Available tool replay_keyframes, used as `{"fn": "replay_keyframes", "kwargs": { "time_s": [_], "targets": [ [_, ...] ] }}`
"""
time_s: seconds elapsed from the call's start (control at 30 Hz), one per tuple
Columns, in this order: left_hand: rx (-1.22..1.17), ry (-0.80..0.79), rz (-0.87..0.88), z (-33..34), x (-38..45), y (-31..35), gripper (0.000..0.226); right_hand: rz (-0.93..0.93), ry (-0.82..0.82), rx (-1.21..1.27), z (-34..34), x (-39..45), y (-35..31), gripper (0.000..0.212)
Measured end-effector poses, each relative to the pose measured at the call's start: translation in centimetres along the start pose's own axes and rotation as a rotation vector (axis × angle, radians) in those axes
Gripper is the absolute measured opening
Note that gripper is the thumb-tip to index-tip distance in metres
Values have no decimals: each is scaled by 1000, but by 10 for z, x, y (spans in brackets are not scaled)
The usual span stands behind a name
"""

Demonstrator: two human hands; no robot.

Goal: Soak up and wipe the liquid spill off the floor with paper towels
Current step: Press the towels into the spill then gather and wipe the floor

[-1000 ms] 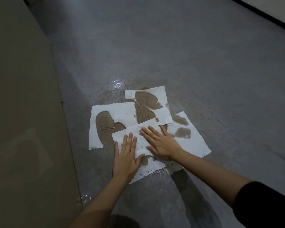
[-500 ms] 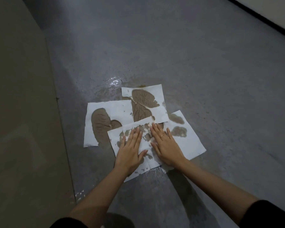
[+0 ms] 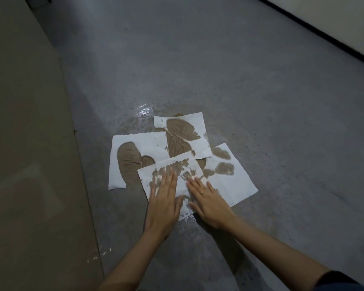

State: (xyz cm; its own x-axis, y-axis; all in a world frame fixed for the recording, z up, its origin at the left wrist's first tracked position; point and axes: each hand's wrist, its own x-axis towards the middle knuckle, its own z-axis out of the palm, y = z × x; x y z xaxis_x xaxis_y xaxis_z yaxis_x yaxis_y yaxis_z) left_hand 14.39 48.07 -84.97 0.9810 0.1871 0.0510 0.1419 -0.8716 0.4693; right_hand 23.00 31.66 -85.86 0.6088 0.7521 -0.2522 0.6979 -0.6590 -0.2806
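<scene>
While no brand, label or writing can be read anywhere in the view, the count is plain: four white paper towels lie on the grey floor [image 3: 261, 85], overlapping one another. Topmost is the nearest towel [image 3: 182, 185], speckled with brown patches along its far half; both hands rest flat on it. Palm down on its left part lies the left hand [image 3: 163, 203], fingers straight and held close together. Flat on its right part lies the right hand [image 3: 210, 203], fingers straight and slightly fanned, with a thin ring [image 3: 202, 192] on one finger. Neither hand pinches or curls round anything. Partly tucked under it to the left is the left towel [image 3: 132, 158], which bears one long brown soaked blotch. Beyond it, the far towel [image 3: 183, 135] shows two large brown blotches with wrinkled veins. To the right, the right towel [image 3: 231, 177] carries two smaller brown blotches. Wet spill [image 3: 143, 111] glistens on the floor just past the towels, and more wet sheen shows beneath the wrists. Along the left runs a beige panel [image 3: 25, 143]; a dark baseboard [image 3: 324, 32] crosses the upper right corner.
</scene>
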Motion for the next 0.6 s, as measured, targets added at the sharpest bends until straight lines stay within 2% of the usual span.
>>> {"fn": "replay_keyframes", "kwargs": {
  "time_s": [0.07, 0.17, 0.33, 0.5, 0.6],
  "targets": [
    [105, -141, -32, 9, -16, -7, 71, -12, -55, -48, 4, 0, 2, 67],
    [168, -241, -20, 13, -16, -16, 83, -36, -58, -92, 0, -1, 7, 67],
    [229, -126, -54, -7, -15, -4, 70, 18, 43, -60, -5, -11, 7, 65],
    [309, -253, -28, 4, -31, -12, 69, 25, -21, -58, 9, -20, 12, 71],
    [335, -267, -6, 9, -35, -17, 70, -4, 12, -56, 5, -19, 17, 70]
  ]
}}
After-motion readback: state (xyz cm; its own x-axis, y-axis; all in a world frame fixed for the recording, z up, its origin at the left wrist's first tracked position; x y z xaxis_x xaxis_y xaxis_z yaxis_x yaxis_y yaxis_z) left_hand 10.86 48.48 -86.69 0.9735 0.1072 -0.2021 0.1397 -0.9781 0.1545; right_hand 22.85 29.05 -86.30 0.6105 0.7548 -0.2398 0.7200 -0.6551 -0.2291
